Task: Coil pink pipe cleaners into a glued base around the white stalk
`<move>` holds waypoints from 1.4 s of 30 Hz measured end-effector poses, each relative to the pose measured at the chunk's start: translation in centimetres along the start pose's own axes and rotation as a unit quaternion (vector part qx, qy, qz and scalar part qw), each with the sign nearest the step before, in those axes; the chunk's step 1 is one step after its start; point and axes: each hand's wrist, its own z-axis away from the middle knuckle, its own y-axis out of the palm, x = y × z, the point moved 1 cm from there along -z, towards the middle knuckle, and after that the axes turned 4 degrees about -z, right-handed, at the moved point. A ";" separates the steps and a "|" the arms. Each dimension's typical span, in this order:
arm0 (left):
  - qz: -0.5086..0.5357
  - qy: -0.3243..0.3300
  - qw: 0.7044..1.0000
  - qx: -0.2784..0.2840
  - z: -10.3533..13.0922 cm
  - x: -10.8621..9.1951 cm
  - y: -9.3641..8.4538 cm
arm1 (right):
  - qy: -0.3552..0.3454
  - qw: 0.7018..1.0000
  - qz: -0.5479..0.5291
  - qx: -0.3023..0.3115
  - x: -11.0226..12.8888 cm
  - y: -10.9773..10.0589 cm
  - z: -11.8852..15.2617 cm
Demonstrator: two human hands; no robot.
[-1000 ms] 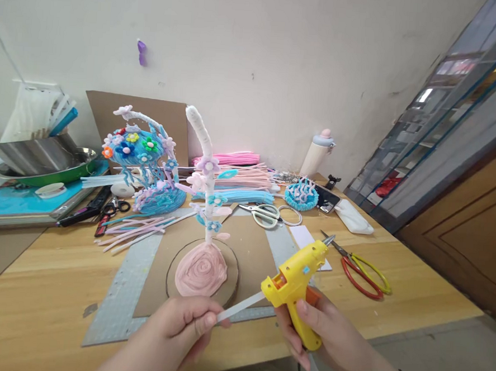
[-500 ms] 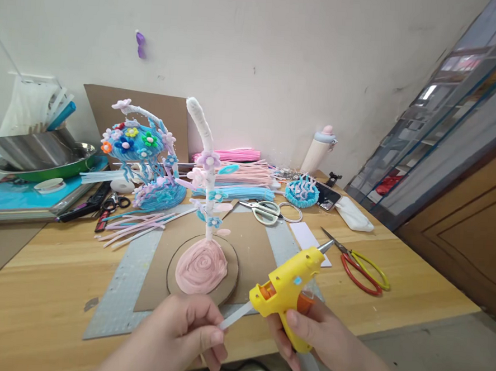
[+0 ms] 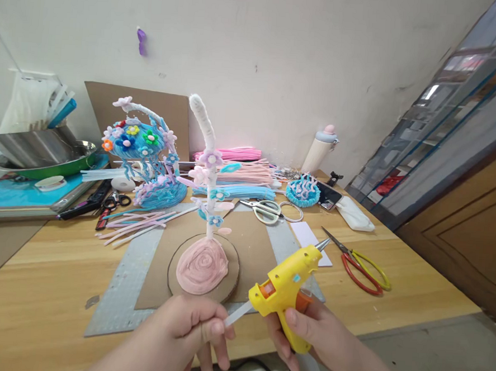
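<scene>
My right hand (image 3: 312,329) is wrapped round the handle of a yellow hot glue gun (image 3: 286,277), whose metal nozzle points up and right. A translucent glue stick (image 3: 238,313) sticks out of the gun's rear, and my left hand (image 3: 201,331) pinches its free end between thumb and forefinger. Just beyond my hands, a pink coiled base (image 3: 203,267) rests on a round cardboard disc (image 3: 232,277). From it rises a white fuzzy stem (image 3: 212,178) with purple, pink and blue flowers, curving left at its top.
Red-and-yellow scissors (image 3: 362,271) lie at the right; pale-handled scissors (image 3: 267,211) lie farther back. A finished blue flowered piece (image 3: 141,145) stands at the left. Behind are bundles of pipe cleaners (image 3: 249,171), a bottle (image 3: 317,150) and a small blue basket (image 3: 302,190). Cardboard covers a grey cutting mat (image 3: 110,311).
My left thumb and forefinger have shifted slightly right along the glue stick, closer to the gun, and the other fingers have spread downward. The glue gun stays almost in place.
</scene>
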 end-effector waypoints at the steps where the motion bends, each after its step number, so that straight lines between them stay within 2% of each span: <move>1: -0.005 0.001 1.000 -0.001 0.0 0.0 -0.1 | 0.001 1.000 -0.002 0.000 0.0 0.0 0.0; 10: 0.022 -0.019 0.999 -0.044 -0.5 -0.4 0.1 | -0.010 1.000 -0.018 0.000 -0.6 -0.4 -0.2; 12: 0.052 0.001 0.997 -0.056 -1.1 -0.4 0.4 | -0.008 0.999 -0.017 -0.041 -0.1 -0.5 -0.9; 15: 0.095 0.022 0.991 -0.087 -2.7 -0.6 0.7 | -0.014 0.986 0.008 -0.165 1.1 -1.0 -2.6; 17: 0.119 0.023 0.987 -0.102 -4.0 -0.9 0.9 | -0.025 0.972 0.054 -0.226 1.8 -1.8 -3.8; 19: 0.145 0.029 0.983 -0.105 -4.9 -1.5 1.1 | -0.026 0.957 0.134 -0.257 2.2 -2.9 -4.9; 21: 0.170 0.049 0.979 -0.101 -5.5 -2.2 1.5 | -0.032 0.942 0.202 -0.264 2.7 -4.1 -5.7; 23: 0.188 0.080 0.975 -0.084 -5.7 -2.8 2.1 | -0.042 0.939 0.225 -0.258 3.6 -5.3 -6.2; 26: 0.189 0.111 0.976 -0.010 -5.4 -2.9 3.1 | -0.038 0.943 0.233 -0.234 5.7 -7.3 -6.5; 28: 0.161 0.121 0.979 0.030 -5.1 -2.3 3.4 | -0.040 0.948 0.230 -0.219 7.5 -8.9 -6.6; 30: 0.117 0.129 0.984 0.033 -4.7 -1.4 3.1 | -0.051 0.948 0.227 -0.215 9.2 -10.6 -6.8; 34: -0.034 0.132 0.990 -0.039 -3.4 0.4 1.4 | -0.088 0.945 0.212 -0.234 12.0 -13.2 -6.7; 37: -0.166 0.122 0.972 -0.116 -2.4 1.5 0.5 | -0.143 0.941 0.187 -0.242 13.6 -13.3 -6.0; 38: -0.192 0.134 0.964 -0.125 -2.2 1.9 0.5 | -0.163 0.940 0.178 -0.242 14.0 -13.2 -5.6; 39: -0.204 0.144 0.961 -0.122 -2.0 2.3 0.5 | -0.182 0.938 0.168 -0.241 14.3 -12.9 -5.2; 42: -0.200 0.132 0.970 -0.046 -1.6 3.6 0.4 | -0.209 0.933 0.179 -0.230 14.7 -12.7 -3.8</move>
